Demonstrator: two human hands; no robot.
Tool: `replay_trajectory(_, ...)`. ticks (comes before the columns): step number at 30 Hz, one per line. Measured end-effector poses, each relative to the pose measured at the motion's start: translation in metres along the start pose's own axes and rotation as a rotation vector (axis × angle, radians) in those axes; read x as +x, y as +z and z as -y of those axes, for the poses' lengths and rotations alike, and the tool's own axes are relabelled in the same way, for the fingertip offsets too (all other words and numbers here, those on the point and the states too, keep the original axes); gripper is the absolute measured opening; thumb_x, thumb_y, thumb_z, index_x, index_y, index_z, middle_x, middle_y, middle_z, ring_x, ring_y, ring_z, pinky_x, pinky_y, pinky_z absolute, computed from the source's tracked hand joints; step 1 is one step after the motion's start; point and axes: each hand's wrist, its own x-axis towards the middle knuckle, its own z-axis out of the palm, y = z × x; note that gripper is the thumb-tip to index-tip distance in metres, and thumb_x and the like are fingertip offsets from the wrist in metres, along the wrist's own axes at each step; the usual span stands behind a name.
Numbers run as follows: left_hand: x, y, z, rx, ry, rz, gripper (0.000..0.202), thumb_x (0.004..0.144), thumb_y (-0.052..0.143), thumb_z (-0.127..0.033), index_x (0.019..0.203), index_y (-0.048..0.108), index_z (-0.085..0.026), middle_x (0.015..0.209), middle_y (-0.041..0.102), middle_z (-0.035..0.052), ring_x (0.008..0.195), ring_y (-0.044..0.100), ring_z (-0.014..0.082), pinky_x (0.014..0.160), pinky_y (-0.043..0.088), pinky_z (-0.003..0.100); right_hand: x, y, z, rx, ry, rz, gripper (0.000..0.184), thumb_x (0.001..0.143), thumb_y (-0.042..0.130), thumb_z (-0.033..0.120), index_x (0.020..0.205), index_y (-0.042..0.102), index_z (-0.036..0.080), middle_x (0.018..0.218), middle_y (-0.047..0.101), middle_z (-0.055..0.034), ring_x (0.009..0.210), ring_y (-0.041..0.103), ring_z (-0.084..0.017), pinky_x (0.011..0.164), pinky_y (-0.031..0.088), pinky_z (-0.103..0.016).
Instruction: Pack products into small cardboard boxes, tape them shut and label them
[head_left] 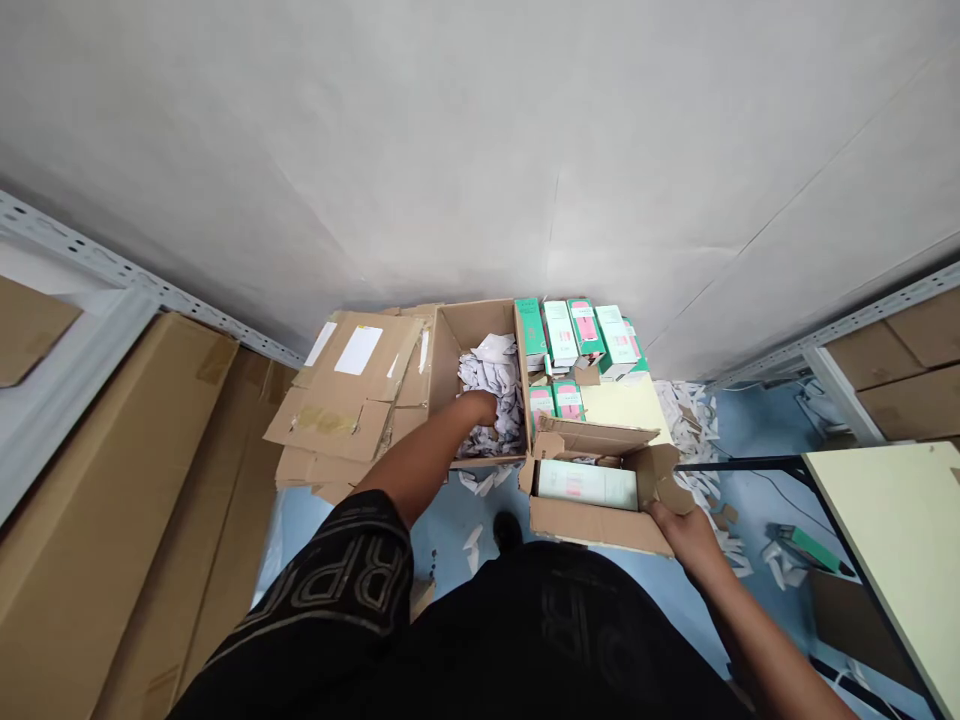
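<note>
My left hand (480,408) reaches down into a tall open cardboard box filled with crumpled white paper (491,372). Its fingers curl into the paper and are partly hidden by it. With my right hand (673,528) I grip the right end of a smaller open carton (600,525), thumb by its flap. Inside that carton lies a pale green and white product box (587,484) with pink print, and some paper shows behind it. The carton is held in front of the larger box's right side.
Several green and white boxes (559,335) stand right of the paper-filled box, on a cream surface (622,405). Flattened cardboard (356,375) is stacked at left. Shelving (142,300) and big cartons flank both sides. Paper scraps (690,415) litter the blue floor. A cream tabletop (892,540) juts in at right.
</note>
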Motion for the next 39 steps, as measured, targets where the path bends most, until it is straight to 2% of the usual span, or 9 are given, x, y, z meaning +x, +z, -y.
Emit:
replay_trajectory(3, -0.031, -0.017, 0.012, 0.032, -0.064, -0.111, 0.047, 0.083, 0.073, -0.023, 0.129, 0.064, -0.014, 0.120, 0.070, 0.0198, 0.114, 0.065, 0.0347, 0.094, 0.052, 0.039, 0.009, -0.004, 0.000, -0.031, 0.007, 0.025, 0.034, 0.072, 0.063, 0.048, 0.088, 0.073, 0.020, 0.091, 0.079, -0.0115, 0.097, 0.072, -0.035, 0.076, 0.055, -0.039)
replay_trajectory(9, -0.096, -0.017, 0.023, -0.149, -0.093, -0.483, 0.041, 0.090, 0.061, -0.029, 0.131, 0.063, -0.022, 0.111, 0.074, 0.0106, 0.099, 0.068, 0.0254, 0.085, 0.048, 0.031, 0.025, -0.006, 0.005, -0.086, 0.007, 0.070, 0.032, 0.071, 0.061, 0.048, 0.085, 0.072, 0.021, 0.094, 0.079, -0.0119, 0.092, 0.073, -0.034, 0.072, 0.055, -0.040)
replay_trajectory(17, -0.140, -0.006, -0.009, -0.731, 0.099, -0.780, 0.041, 0.089, 0.066, -0.039, 0.126, 0.063, -0.021, 0.097, 0.074, 0.0024, 0.085, 0.069, 0.0181, 0.076, 0.051, 0.026, 0.020, -0.005, 0.007, -0.093, -0.020, -0.035, 0.027, 0.070, 0.064, 0.046, 0.076, 0.071, 0.021, 0.083, 0.078, -0.0110, 0.083, 0.073, -0.036, 0.066, 0.052, -0.041)
replay_trajectory(21, -0.156, 0.020, -0.060, -0.825, 0.435, -0.525, 0.049, 0.084, 0.075, -0.043, 0.127, 0.062, -0.023, 0.107, 0.075, 0.0030, 0.091, 0.071, 0.0195, 0.077, 0.055, 0.027, 0.006, 0.000, 0.008, -0.063, 0.008, -0.079, 0.031, 0.068, 0.065, 0.049, 0.080, 0.071, 0.021, 0.084, 0.077, -0.0103, 0.085, 0.072, -0.036, 0.067, 0.053, -0.042)
replay_trajectory(28, -0.138, 0.044, -0.115, -0.225, 0.784, -0.427, 0.053, 0.081, 0.081, -0.040, 0.129, 0.066, -0.022, 0.147, 0.059, 0.0133, 0.142, 0.046, 0.0358, 0.118, 0.035, 0.056, -0.018, 0.002, -0.005, -0.039, 0.028, -0.180, 0.025, 0.070, 0.062, 0.046, 0.074, 0.069, 0.022, 0.076, 0.075, -0.0102, 0.079, 0.071, -0.034, 0.066, 0.052, -0.041)
replay_trajectory(32, -0.138, 0.043, -0.123, -0.135, 0.810, -0.554, 0.051, 0.085, 0.075, -0.032, 0.134, 0.062, -0.023, 0.154, 0.052, 0.0118, 0.149, 0.037, 0.0353, 0.122, 0.029, 0.058, -0.020, -0.015, -0.030, 0.059, 0.076, -0.230, 0.027, 0.069, 0.061, 0.045, 0.076, 0.070, 0.021, 0.079, 0.076, -0.0096, 0.079, 0.071, -0.032, 0.065, 0.053, -0.039)
replay_trajectory(35, -0.137, 0.052, -0.141, -0.302, 0.719, -0.671, 0.053, 0.086, 0.071, -0.028, 0.137, 0.057, -0.023, 0.154, 0.050, 0.0129, 0.148, 0.038, 0.0336, 0.122, 0.032, 0.055, -0.020, -0.035, -0.050, 0.161, 0.111, -0.250, 0.029, 0.069, 0.060, 0.044, 0.081, 0.070, 0.020, 0.085, 0.078, -0.0094, 0.080, 0.071, -0.029, 0.067, 0.053, -0.037)
replay_trajectory(37, -0.132, 0.061, -0.163, -0.515, 0.600, -0.605, 0.062, 0.086, 0.069, -0.030, 0.144, 0.050, -0.022, 0.153, 0.049, 0.0149, 0.142, 0.047, 0.0317, 0.114, 0.044, 0.049, -0.021, -0.053, -0.062, 0.242, 0.116, -0.264, 0.031, 0.070, 0.059, 0.041, 0.087, 0.071, 0.018, 0.092, 0.079, -0.0101, 0.083, 0.072, -0.028, 0.069, 0.054, -0.035)
replay_trajectory(39, -0.124, 0.069, -0.192, -0.682, 0.505, -0.400, 0.060, 0.089, 0.065, -0.036, 0.144, 0.048, -0.020, 0.143, 0.058, 0.0146, 0.131, 0.058, 0.0290, 0.102, 0.053, 0.043, -0.022, -0.074, -0.075, 0.307, 0.115, -0.279, 0.033, 0.071, 0.059, 0.039, 0.093, 0.071, 0.017, 0.095, 0.079, -0.0108, 0.087, 0.073, -0.028, 0.071, 0.055, -0.034)
